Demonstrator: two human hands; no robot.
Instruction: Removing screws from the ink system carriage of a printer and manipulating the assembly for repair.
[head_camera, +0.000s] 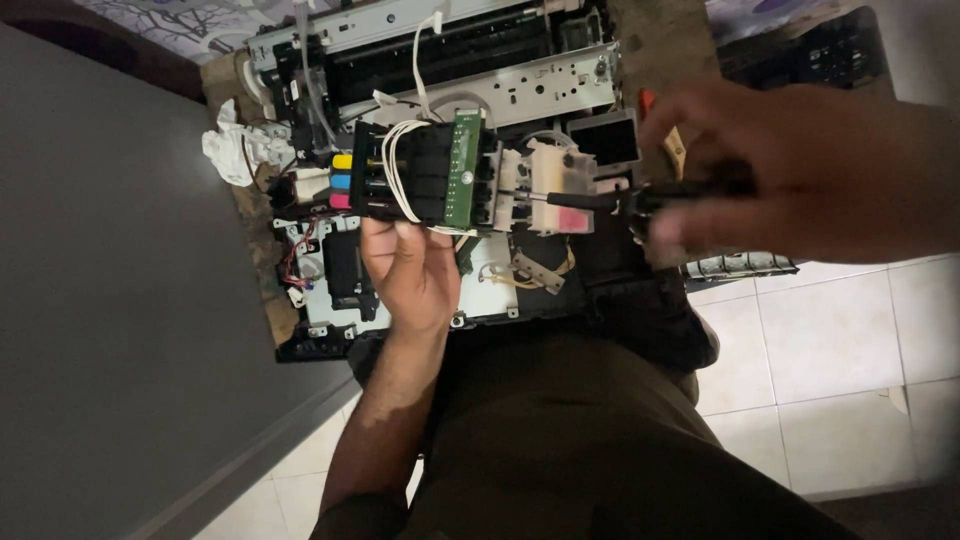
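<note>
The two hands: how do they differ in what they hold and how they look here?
The left hand grips the black cartridge carriage from below, fingers wrapped round it; the right hand holds a screwdriver from the side. The left hand is sharp and sits mid-picture; the right hand is blurred and looms larger, nearer the camera. The left hand's forearm rises from below; the right enters from the right edge. Both work over the opened printer.

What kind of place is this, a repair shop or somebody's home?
Probably a home or small informal repair spot, not a fitted workshop: the opened printer sits low in front of the seated person, over a white tiled floor, beside a plain grey surface.
</note>
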